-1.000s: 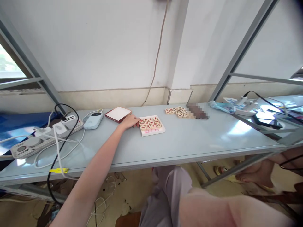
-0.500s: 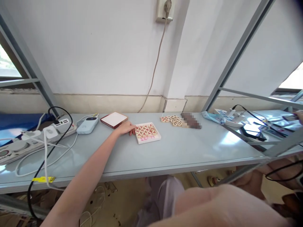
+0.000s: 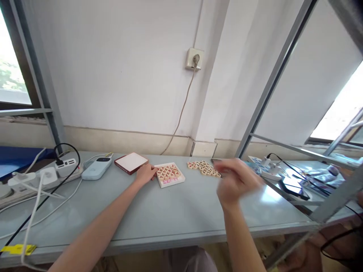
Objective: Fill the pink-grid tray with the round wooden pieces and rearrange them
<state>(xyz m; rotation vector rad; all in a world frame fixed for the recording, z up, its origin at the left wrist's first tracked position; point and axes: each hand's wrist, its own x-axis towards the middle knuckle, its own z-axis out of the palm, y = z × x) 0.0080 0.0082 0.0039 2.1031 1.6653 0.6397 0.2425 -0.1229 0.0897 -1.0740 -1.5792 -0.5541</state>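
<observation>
My left hand (image 3: 145, 173) grips the left edge of a shallow white tray (image 3: 176, 181), its fingertips at the rim. Inside the tray, round Chinese chess pieces (image 3: 168, 172) with red characters lie in rows, and pink marks show near its front. My right hand (image 3: 238, 180) is raised over the table, smeared by motion, with its fingers seemingly bent; whether anything is in them does not show. Just left of it, loose Chinese chess pieces (image 3: 204, 167) lie in a flat cluster. Left of my left hand rests a box lid (image 3: 132, 162), white on top with dark red sides.
A light blue device (image 3: 96, 169) and a power strip with plugs and cables (image 3: 68, 166) occupy the table's left side. A grey metal post (image 3: 272, 83) rises at the right, with more plugs and a phone (image 3: 293, 189) beyond it. A wall socket (image 3: 194, 59) holds a plug.
My right hand has risen from low in front of the camera to above the table near the loose pieces. My left hand stays at the tray. The view has tilted up.
</observation>
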